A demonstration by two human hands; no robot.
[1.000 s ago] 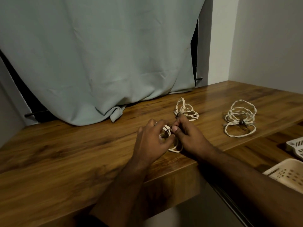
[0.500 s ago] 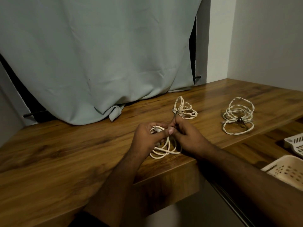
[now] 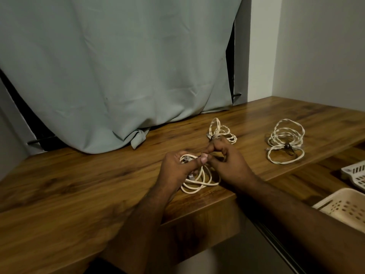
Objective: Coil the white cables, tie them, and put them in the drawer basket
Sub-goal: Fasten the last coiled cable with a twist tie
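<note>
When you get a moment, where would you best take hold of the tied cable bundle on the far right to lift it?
Probably at the dark tie where the tied cable bundle is cinched, coming from above: it lies flat on the wooden desk, and pinching there should gather every loop.

Left hand (image 3: 175,171) grips cable coil (image 3: 199,182); right hand (image 3: 227,163) pinches it.

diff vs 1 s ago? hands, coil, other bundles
More of the coil now shows below the left hand, its loops spread wider on the table. Both hands still grip it; the right hand keeps pinching at the top. The two tied bundles and the basket stayed put.
</note>
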